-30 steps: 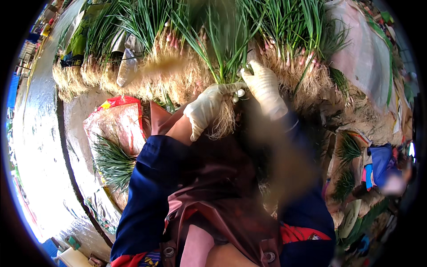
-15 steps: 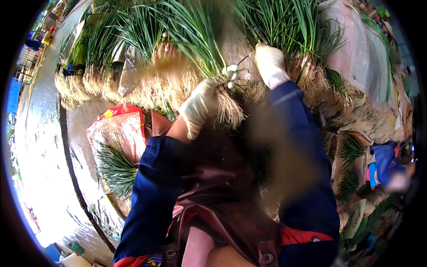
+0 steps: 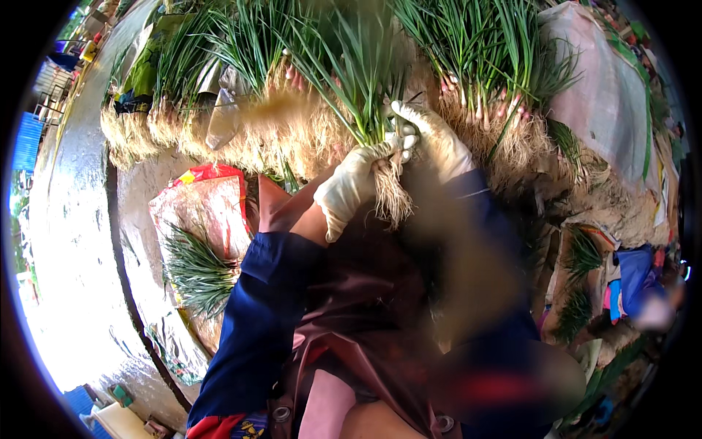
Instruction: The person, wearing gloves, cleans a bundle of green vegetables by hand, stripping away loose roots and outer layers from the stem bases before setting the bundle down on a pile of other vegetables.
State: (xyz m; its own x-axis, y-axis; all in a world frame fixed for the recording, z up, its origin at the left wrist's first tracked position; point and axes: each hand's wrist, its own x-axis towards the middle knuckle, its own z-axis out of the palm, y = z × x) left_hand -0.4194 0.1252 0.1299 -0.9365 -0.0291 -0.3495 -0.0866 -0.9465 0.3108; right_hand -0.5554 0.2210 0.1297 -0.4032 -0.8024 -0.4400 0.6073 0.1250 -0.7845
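Note:
A bunch of spring onions (image 3: pixel 365 110) stands in front of me, with long green leaves at the top and pale stringy roots (image 3: pixel 393 194) hanging below. My left hand (image 3: pixel 347 186), in an off-white glove, is closed around the lower stems. Its fingertips wrap round to the right side. My right hand (image 3: pixel 437 143), gloved the same way, is at the right side of this bunch with its fingers bent against the stems. What lies under those fingers is partly hidden. Behind both hands a long row of more spring onions (image 3: pixel 482 80) lies with its roots (image 3: pixel 504 139) toward me.
A clear plastic bag with red edging (image 3: pixel 208 194) lies at the left beside a small heap of greens (image 3: pixel 197 274). Pale sacking (image 3: pixel 599 95) covers the far right. A brown apron (image 3: pixel 365 293) covers my lap. A wet pale floor (image 3: pixel 73 241) stretches along the left.
My right hand has come away from the row of spring onions at the back and moved left to the held bunch. My left hand keeps its hold, slightly lower and further right in view.

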